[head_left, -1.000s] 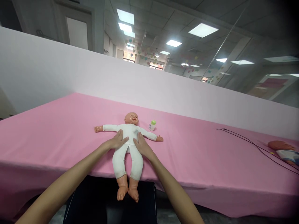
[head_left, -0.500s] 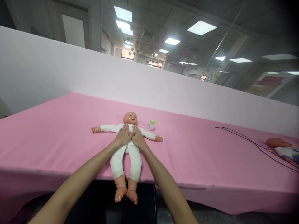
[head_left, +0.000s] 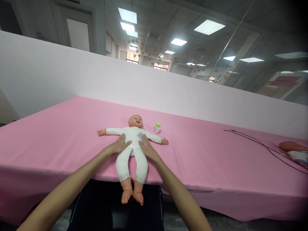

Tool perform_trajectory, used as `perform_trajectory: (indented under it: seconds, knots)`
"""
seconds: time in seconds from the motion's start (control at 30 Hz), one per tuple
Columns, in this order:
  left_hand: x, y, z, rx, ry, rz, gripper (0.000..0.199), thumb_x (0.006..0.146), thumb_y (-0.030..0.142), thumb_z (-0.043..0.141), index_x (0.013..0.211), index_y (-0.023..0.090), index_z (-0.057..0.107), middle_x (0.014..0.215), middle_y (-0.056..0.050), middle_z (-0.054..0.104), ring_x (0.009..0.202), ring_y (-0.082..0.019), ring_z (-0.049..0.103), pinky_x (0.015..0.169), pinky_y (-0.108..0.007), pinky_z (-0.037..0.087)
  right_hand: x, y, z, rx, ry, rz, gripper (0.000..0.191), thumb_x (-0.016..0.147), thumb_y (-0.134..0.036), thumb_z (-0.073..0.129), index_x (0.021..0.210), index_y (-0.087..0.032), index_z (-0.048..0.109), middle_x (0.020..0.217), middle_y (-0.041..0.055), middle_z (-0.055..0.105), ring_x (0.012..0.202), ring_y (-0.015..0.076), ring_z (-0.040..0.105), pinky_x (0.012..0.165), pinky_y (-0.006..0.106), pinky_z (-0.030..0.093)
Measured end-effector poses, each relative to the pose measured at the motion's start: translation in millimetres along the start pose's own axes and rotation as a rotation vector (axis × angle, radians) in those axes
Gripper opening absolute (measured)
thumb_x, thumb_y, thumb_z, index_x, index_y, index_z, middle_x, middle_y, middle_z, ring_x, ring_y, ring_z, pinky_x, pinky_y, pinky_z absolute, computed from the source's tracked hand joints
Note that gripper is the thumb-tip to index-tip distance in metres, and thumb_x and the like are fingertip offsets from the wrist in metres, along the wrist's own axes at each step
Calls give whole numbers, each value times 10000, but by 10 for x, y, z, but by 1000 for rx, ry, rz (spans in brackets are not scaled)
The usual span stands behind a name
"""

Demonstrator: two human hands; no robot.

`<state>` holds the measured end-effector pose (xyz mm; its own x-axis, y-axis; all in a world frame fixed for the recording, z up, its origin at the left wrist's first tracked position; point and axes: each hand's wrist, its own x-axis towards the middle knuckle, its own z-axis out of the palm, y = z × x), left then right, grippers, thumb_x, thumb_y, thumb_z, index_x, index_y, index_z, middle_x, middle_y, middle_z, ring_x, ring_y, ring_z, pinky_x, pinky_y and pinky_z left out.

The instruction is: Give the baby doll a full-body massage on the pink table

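A baby doll [head_left: 132,134] with a white cloth body lies on its back, arms spread, its feet hanging past the table's near edge. My left hand [head_left: 119,143] rests against the left side of its torso, thumb stretched toward the belly. Against the right side lies my right hand [head_left: 146,146], its thumb likewise apart from the fingers. Both hands are open, and the doll's chest and belly show between them. A small bottle with a green cap [head_left: 157,128] stands beside the doll's right-hand arm in view, touched by neither hand.
Pink cloth [head_left: 197,154] covers the table. Thin black cables [head_left: 255,141] run across its right part toward a second doll [head_left: 292,150] at the right edge. A low white wall [head_left: 115,80] stands along the back, with glass above it.
My hands have moved apart, from close together on the doll's upper chest to the two sides of its torso, and slightly down toward its waist. The camera view has shifted a little.
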<state>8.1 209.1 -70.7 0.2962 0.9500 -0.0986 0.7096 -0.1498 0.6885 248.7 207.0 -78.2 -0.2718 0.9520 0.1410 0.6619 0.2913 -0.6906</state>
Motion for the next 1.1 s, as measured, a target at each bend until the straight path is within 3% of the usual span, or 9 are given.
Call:
perform_trajectory:
  seconds: [0.1,0.17,0.33,0.57,0.77,0.87,1.0,1.03,1.1]
  knots:
    - [-114,183,73,49,-18,89,1072,930,842,278,1681,86,157,1742,-171,-6,1615,-338,5,1311,-488,154,-89,-58,26,1,-71,-23,773,1065,-571,351,1687,-133,213,1756,125,132,1640,259,77,1338,507,76]
    - [-105,341,170,100,11,177,1029,958,795,234,1678,63,163,1742,-174,8,1618,-312,-31,1316,-472,96,-66,-92,37,-18,-104,-112,744,1068,-525,352,1680,-117,236,1752,134,147,1638,263,97,1339,503,83]
    - [147,558,332,124,79,205,973,995,724,187,1663,17,188,1738,-212,63,1629,-306,31,1313,-467,74,187,-86,49,-20,-115,-268,660,1067,-446,325,1683,-220,260,1748,48,226,1632,213,148,1345,459,123]
    - [610,399,261,144,243,98,933,1016,673,217,1650,-10,199,1744,-214,101,1631,-332,70,1307,-486,98,587,32,93,-65,86,-48,690,1056,-437,314,1645,-78,323,1726,154,262,1622,259,193,1333,480,110]
    - [668,154,223,45,257,87,938,1002,691,325,1642,12,228,1731,-242,105,1619,-392,46,1291,-544,135,545,288,58,-61,150,69,749,1064,-534,282,1623,-40,349,1709,198,281,1614,290,219,1324,482,103]
    - [461,15,119,-66,268,90,941,987,706,388,1628,27,270,1715,-270,164,1611,-392,129,1275,-525,216,369,417,31,-87,199,26,733,1054,-558,313,1587,-69,428,1686,193,343,1598,308,261,1317,494,122]
    - [-180,-46,1,-182,199,185,744,984,688,466,1498,155,537,1562,-211,529,1453,-379,499,1148,-482,439,146,523,-179,-11,247,-73,582,1015,-537,442,1452,-191,612,1560,129,553,1479,305,462,1258,481,302]
    - [-392,-30,22,-205,235,217,663,997,653,473,1453,186,591,1499,-180,601,1403,-371,553,1122,-486,465,111,548,-269,-3,281,-68,543,1008,-500,456,1415,-192,641,1516,128,595,1430,304,512,1234,476,341]
    - [-832,20,160,-262,479,283,551,1008,564,528,1416,209,631,1460,-132,639,1406,-336,550,1152,-476,450,64,615,-469,-36,398,-17,507,997,-416,443,1372,-158,666,1459,148,634,1370,304,553,1204,468,372]
